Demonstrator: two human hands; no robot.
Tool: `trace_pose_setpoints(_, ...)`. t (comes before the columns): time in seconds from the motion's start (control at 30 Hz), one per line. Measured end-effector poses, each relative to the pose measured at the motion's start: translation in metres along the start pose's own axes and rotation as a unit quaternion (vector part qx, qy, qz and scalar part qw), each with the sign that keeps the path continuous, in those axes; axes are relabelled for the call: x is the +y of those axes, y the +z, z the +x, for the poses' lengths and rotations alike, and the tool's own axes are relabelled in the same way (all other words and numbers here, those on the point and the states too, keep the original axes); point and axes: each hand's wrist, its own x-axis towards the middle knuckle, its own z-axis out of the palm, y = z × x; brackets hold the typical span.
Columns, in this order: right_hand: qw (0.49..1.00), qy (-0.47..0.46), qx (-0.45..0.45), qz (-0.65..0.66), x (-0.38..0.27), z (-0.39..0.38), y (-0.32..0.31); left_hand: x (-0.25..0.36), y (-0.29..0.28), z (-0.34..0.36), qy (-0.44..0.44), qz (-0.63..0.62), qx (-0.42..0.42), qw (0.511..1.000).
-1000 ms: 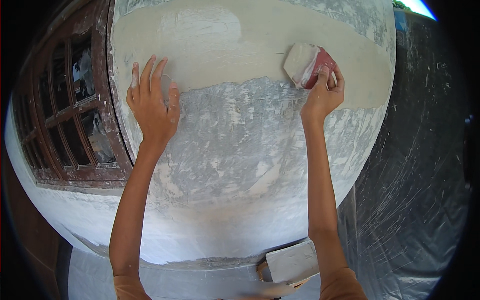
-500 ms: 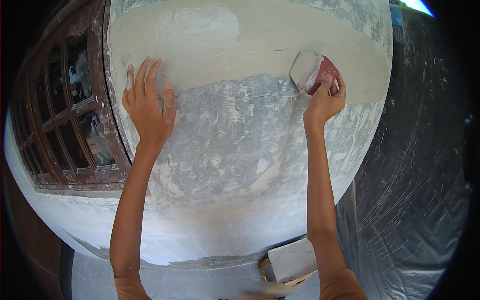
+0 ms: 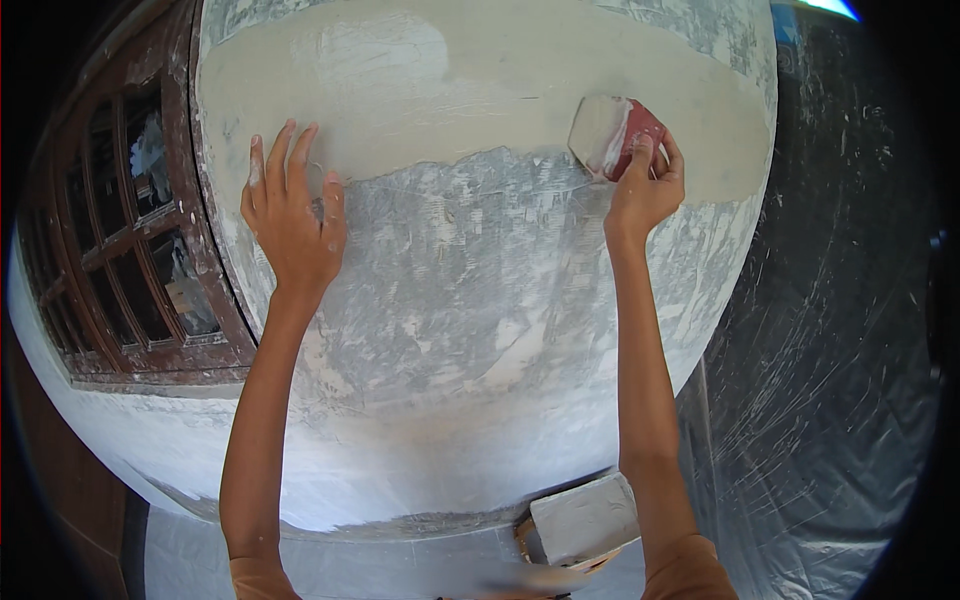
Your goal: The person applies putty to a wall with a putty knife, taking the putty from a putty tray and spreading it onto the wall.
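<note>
My right hand (image 3: 648, 190) grips a red putty scraper (image 3: 643, 128) whose face is covered with beige putty. The thumb lies on the front and the fingers curl round its right side. The scraper is at the wall, over the lower part of a wide band of smooth beige putty (image 3: 480, 75). My left hand (image 3: 292, 215) has its fingers spread, with whitish smears on them. It is empty, in front of the band's left end; whether it touches the wall cannot be told. Beneath the band the wall (image 3: 440, 270) is rough and grey, with white patches.
A brown wooden window frame (image 3: 220, 300) with glass panes is at the left. Dark plastic sheeting (image 3: 830, 300) hangs at the right. Low down near my right forearm stands a box-like thing with a pale, putty-smeared top (image 3: 585, 518).
The view has shifted, so the wall sits slightly further left. Against the wall, my right hand with the scraper and my spread left hand have both moved slightly right.
</note>
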Motion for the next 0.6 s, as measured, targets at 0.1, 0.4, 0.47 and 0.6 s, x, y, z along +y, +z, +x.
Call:
trace_pose_setpoints(0.1, 0.997, 0.000, 0.042, 0.063, -0.001, 0.016, -0.007, 0.004, 0.003, 0.000, -0.003, -0.006, 0.002, 1.000)
trace_pose_setpoints(0.4, 0.985, -0.019, -0.167, 0.027, -0.010, -0.029, 0.059, 0.037, 0.008, 0.006, 0.016, -0.008, -0.014, 1.000)
trace_pose_setpoints(0.47, 0.994, -0.028, -0.109, 0.008, -0.005, 0.002, 0.031, 0.032, 0.007, 0.003, 0.020, 0.011, -0.016, 1.000)
trace_pose_setpoints(0.6, 0.998, -0.062, 0.023, -0.006, -0.004, 0.044, -0.003, 0.027, 0.009, 0.003, 0.016, 0.034, -0.015, 0.999)
